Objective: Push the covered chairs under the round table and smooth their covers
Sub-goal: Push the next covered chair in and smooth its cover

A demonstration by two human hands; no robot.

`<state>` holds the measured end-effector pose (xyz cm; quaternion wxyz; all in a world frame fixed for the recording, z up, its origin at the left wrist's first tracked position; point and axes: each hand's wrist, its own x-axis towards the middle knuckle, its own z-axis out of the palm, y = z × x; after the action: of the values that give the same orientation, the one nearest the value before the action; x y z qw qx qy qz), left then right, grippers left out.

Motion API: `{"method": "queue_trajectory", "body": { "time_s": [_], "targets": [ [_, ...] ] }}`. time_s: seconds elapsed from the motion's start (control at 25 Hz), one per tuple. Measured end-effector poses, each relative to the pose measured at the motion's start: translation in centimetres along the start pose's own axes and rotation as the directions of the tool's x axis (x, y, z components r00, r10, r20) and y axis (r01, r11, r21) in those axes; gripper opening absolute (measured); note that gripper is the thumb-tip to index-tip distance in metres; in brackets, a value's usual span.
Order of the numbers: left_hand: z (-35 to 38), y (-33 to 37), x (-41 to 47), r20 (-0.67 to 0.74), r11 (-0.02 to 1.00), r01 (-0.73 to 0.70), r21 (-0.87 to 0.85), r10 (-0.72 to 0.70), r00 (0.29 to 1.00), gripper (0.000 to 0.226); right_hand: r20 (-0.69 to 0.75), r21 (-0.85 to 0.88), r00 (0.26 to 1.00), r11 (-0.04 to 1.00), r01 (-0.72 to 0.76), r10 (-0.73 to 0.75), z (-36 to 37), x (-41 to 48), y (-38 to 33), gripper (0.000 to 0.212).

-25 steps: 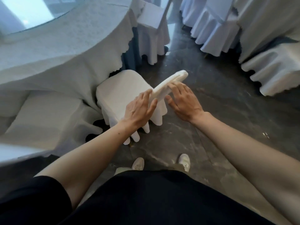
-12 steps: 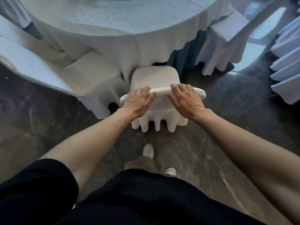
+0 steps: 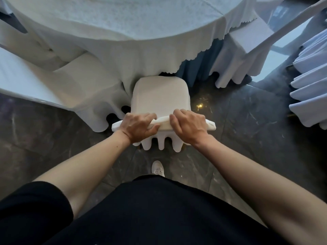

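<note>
A white-covered chair (image 3: pixel 160 96) stands straight in front of me, its seat's far edge just under the hanging cloth of the round table (image 3: pixel 123 20). My left hand (image 3: pixel 138 125) and my right hand (image 3: pixel 189 126) both grip the top of the chair's backrest, fingers curled over the cover. The cover's scalloped hem hangs below my hands. The chair's legs are hidden by the cover.
Another covered chair (image 3: pixel 74 82) sits close on the left, touching the tablecloth. A third covered chair (image 3: pixel 244 52) stands at the right of the table. More white draped covers (image 3: pixel 311 85) hang at the far right. Dark stone floor (image 3: pixel 247 129) lies around my shoe (image 3: pixel 158 168).
I have turned to face the table squarely. The chair now stands straight toward the table with its seat edge nearer the cloth. My fingers went from lying flat on the backrest to curling round it.
</note>
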<state>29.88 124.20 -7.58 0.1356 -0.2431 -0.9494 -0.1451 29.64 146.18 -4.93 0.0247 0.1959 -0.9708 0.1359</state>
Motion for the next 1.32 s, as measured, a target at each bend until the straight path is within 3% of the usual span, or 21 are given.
{"method": "queue_trajectory", "body": {
  "time_s": [0.2, 0.6, 0.92, 1.32],
  "targets": [
    [1.6, -1.0, 3.5, -0.029, 0.998, -0.057, 0.010, 0.057, 0.998, 0.042, -0.059, 0.003, 0.998, 1.000, 0.025, -0.025, -0.2, 3.2, 2.9, 0.044],
    [4.2, -1.0, 14.9, 0.002, 0.996, 0.084, -0.028, -0.084, 0.996, 0.044, -0.178, -0.033, 0.982, 0.998, 0.055, -0.060, -0.9, 12.3, 12.1, 0.042],
    [6.0, -2.4, 22.4, -0.003, 0.942, 0.334, 0.001, -0.334, 0.942, 0.055, -0.119, 0.041, 0.986, 0.992, 0.119, -0.113, -1.3, 20.8, 17.5, 0.044],
    [6.3, -2.4, 23.6, 0.004, 0.912, 0.411, 0.012, -0.411, 0.912, 0.048, -0.059, 0.066, 0.991, 0.990, 0.126, -0.122, -1.5, 22.4, 18.6, 0.046]
  ]
}}
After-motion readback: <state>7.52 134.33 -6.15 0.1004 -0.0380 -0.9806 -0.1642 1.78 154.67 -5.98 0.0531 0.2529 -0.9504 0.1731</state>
